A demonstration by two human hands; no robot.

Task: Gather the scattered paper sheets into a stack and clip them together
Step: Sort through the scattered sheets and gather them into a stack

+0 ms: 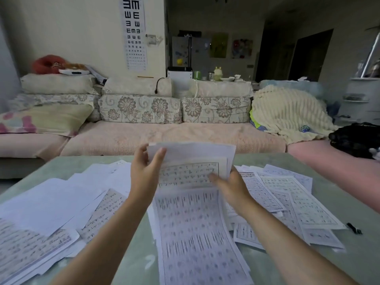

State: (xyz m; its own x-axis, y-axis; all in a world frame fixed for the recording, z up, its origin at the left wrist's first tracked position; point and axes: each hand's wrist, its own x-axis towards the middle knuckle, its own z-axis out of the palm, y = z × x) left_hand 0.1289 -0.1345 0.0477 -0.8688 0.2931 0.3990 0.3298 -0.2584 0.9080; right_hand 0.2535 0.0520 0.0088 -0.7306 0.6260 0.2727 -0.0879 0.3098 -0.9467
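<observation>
Many printed and blank paper sheets lie scattered over a pale green table (135, 249). My left hand (145, 171) grips the left edge of a small bundle of sheets (191, 161) held up above the table's middle. My right hand (230, 186) holds the bundle's lower right corner, thumb on the printed face. A long printed sheet (195, 233) lies, blurred, below the bundle between my forearms. Loose sheets spread at the left (47, 206) and at the right (287, 196). A black binder clip (354, 228) lies on the table at the right, apart from both hands.
A sofa (144, 136) with floral cushions runs along the table's far edge. A cream blanket (287, 114) and a black bundle (357, 138) sit at its right end. An eye chart (133, 31) hangs on the wall behind.
</observation>
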